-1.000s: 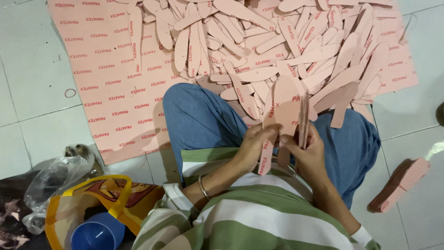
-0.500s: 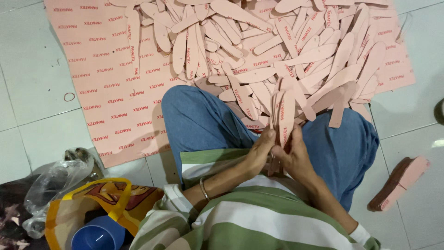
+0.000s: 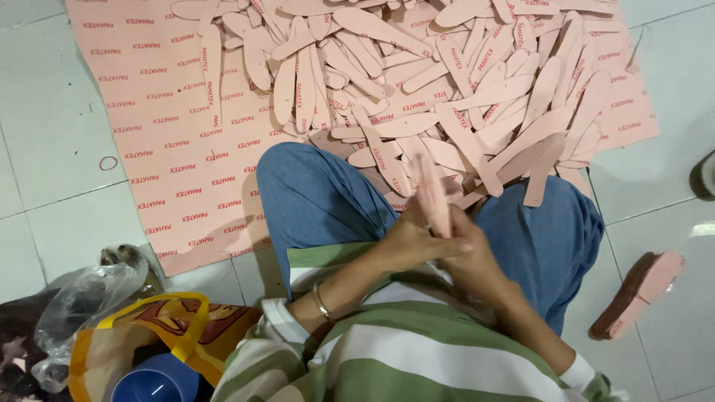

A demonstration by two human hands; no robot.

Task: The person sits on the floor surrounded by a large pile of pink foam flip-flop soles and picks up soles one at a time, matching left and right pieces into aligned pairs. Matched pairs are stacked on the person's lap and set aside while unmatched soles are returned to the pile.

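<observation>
— Fingers (image 3: 447, 246) of both hands are seen wrapped tight around a small upright stack of pink insole cut-outs (image 3: 432, 195), held at the centre of the frame, just above the lap. The left hand (image 3: 410, 242) is pressed against the right hand (image 3: 477, 260), with the stack pinched between them.

— And the surroundings, largest first?

— A big pink printed sheet (image 3: 171, 134) is spread over the white tiled floor (image 3: 45, 149), filling the upper part of the frame. A wide heap of loose pink insole shapes (image 3: 447, 74) is piled on it, from upper centre to upper right, touching the knees. Blue jeans (image 3: 313, 197) and a green-and-white striped shirt (image 3: 417, 357) are seen below that.

— Smaller items?

— A yellow bag (image 3: 149, 327) with a blue cup (image 3: 153, 380) is placed at lower left, beside a clear plastic bag (image 3: 82, 298). A banded bundle of insoles (image 3: 640, 290) is laid at the right edge. A thin bracelet (image 3: 320, 301) is worn on the left wrist. A rubber band (image 3: 109, 163) is left on the tile, at left.
</observation>
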